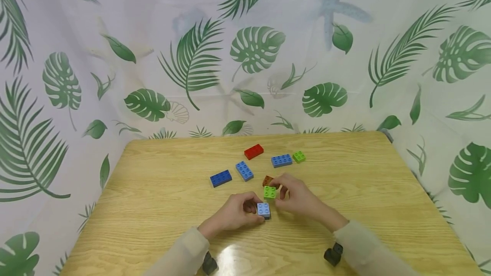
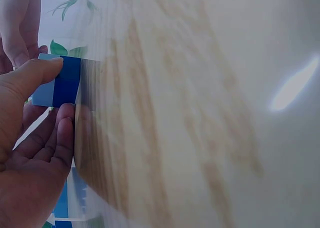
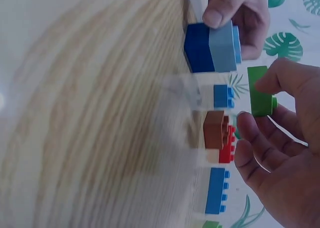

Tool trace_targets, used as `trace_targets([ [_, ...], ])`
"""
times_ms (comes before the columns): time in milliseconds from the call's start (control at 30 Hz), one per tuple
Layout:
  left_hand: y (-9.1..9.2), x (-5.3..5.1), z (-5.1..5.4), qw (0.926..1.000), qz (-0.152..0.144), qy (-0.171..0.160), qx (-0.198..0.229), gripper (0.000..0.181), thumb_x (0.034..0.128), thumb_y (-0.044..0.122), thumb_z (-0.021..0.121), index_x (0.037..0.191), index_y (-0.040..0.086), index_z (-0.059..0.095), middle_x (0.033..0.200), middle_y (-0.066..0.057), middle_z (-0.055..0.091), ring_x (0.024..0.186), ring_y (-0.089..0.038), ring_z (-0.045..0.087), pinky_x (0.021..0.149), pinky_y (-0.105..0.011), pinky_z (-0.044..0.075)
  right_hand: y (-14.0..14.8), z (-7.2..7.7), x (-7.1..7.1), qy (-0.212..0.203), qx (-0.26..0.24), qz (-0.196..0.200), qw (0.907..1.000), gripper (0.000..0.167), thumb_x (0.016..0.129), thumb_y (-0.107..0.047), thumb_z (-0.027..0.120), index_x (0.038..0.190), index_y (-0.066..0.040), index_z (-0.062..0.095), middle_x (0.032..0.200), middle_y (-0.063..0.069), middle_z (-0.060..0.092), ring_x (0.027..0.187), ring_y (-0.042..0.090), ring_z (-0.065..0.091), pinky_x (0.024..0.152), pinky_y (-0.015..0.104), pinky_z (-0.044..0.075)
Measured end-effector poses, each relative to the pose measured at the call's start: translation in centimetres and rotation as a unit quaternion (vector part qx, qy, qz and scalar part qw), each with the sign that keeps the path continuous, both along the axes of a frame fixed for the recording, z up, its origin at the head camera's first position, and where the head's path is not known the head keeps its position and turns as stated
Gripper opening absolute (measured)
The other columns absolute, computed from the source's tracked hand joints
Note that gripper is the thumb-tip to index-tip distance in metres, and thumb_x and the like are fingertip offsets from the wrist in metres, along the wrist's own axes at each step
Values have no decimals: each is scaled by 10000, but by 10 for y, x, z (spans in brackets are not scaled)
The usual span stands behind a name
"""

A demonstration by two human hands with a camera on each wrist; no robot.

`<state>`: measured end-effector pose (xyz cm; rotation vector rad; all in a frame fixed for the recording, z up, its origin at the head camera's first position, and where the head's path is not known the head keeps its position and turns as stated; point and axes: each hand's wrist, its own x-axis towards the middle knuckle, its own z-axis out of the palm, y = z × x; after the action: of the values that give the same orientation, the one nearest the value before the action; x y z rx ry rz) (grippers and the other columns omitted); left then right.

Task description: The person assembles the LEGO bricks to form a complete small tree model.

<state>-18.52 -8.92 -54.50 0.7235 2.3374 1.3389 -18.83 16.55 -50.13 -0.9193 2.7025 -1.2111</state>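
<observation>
My left hand pinches a stack of two small bricks on the table, a light blue brick on top of a dark blue brick. Between thumb and fingers of my right hand is a small lime green brick, raised off the table beside the stack. The right wrist view shows this green brick apart from the light blue one. A small brown brick lies just behind, partly covered by the right hand in the head view.
Farther back on the wooden table lie a dark blue long brick, two medium blue long bricks, a red long brick and another small lime green brick. A leaf-patterned cloth hangs behind the table.
</observation>
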Motion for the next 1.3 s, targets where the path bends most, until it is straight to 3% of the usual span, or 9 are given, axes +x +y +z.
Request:
trace_targets([
  [400, 0, 0, -1, 9999, -33, 134, 27, 236, 896, 204, 865, 1056, 189, 693, 968, 61, 714, 866, -20, 643, 804, -206, 548, -11, -3, 12, -500, 4, 408, 9979, 349, 875, -37, 761, 1213, -70, 685, 1097, 64, 663, 822, 181, 642, 645, 222, 519],
  [1300, 1, 2, 4, 9998, -42, 181, 20, 231, 885, 198, 874, 1040, 203, 702, 943, 72, 701, 848, -19, 630, 788, -206, 540, -15, -8, 21, -367, -79, 442, 9983, 327, 874, -26, 793, 1176, -78, 677, 1044, 61, 685, 799, 146, 667, 677, 221, 536],
])
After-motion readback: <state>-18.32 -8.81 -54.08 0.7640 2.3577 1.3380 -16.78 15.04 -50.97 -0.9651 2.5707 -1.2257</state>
